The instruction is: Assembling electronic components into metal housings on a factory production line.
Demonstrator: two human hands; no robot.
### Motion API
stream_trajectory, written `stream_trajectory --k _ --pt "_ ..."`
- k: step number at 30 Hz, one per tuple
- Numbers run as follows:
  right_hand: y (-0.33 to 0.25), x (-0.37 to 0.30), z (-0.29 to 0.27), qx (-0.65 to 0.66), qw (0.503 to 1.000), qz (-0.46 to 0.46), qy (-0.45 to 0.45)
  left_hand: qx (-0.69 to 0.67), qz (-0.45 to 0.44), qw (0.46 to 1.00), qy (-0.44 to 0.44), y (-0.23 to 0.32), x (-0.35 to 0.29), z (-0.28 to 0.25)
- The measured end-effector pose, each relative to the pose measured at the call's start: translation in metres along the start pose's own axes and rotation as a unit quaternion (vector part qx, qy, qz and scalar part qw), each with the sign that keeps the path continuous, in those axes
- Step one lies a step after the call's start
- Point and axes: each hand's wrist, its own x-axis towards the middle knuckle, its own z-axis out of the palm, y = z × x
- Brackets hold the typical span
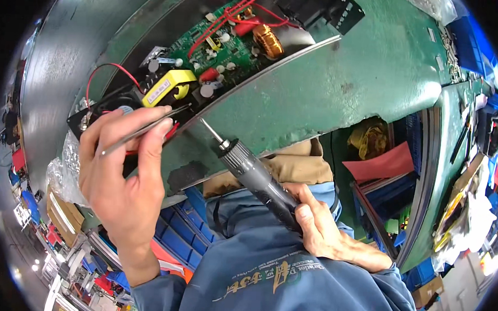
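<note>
A pair of metal tweezers (128, 137) is pinched between the thumb and fingers of my left hand (123, 178). Its tips are just below a yellow-wrapped transformer (169, 87). My right hand (323, 231) grips the rear of a black electric screwdriver (261, 184). The screwdriver's bit points up and left and ends close to the lower edge of a long metal casing (289, 56). Inside the casing lies a green circuit board (239, 54) with a copper-wound coil (269, 41), capacitors and red wires (213, 29). A black fan (115, 102) at the casing's left end is partly hidden by my left hand.
The casing rests on a green-topped bench (369, 77). Clear plastic wrap (65, 169) lies left of my left hand. Loose screws or small parts (452, 59) are at the far right, near a blue bin (469, 40). Below the bench edge sits a red sheet (379, 163).
</note>
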Motion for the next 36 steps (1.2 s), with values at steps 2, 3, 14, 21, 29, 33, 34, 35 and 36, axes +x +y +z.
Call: stream_trajectory --k 2,3,14,21,29,33,34,35,36 --pt "-0.003 0.002 -0.001 -0.009 1.000 0.000 -0.007 -0.007 -0.013 1.000 0.005 -0.001 -0.001 0.001" --pt "-0.005 0.001 -0.002 -0.007 1.000 0.018 -0.016 0.001 -0.004 1.000 0.010 -0.001 0.000 0.000" --pt "-0.013 0.004 -0.006 0.042 0.992 0.105 -0.063 -0.030 -0.021 0.999 -0.034 0.001 0.007 -0.008" --pt "-0.004 0.017 0.001 0.173 0.968 0.141 -0.115 -0.033 -0.036 0.997 -0.051 -0.002 0.009 -0.012" --pt "-0.002 0.021 0.002 0.192 0.963 0.140 -0.128 -0.040 -0.039 0.997 -0.059 -0.004 0.010 -0.014" --pt "-0.003 0.024 0.001 0.194 0.961 0.142 -0.135 -0.037 -0.039 0.997 -0.062 -0.005 0.009 -0.013" --pt "-0.002 0.023 0.001 0.194 0.961 0.143 -0.136 -0.033 -0.036 0.997 -0.063 -0.005 0.009 -0.013" --pt "-0.002 0.022 0.002 0.205 0.959 0.146 -0.131 -0.033 -0.037 0.997 -0.064 -0.005 0.008 -0.013" --pt "-0.002 0.021 0.002 0.217 0.956 0.150 -0.126 -0.033 -0.041 0.997 -0.063 -0.005 0.008 -0.013"
